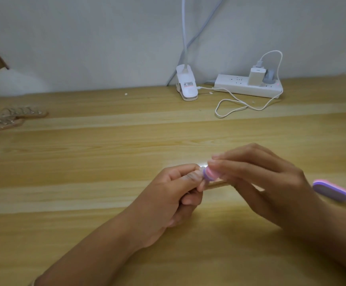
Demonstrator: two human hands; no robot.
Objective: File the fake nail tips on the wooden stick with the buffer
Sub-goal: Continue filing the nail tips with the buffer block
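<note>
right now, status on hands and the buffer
Left hand grips the wooden stick. Right hand holds the buffer against the stick's tip end. Second buffer lies on the table beyond the right wrist, not in the way.

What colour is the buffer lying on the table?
The spare buffer is purple with a pink layer; the head view shows it.

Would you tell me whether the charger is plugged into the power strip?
Plugged in: the charger stands upright, seated in the strip.
</note>
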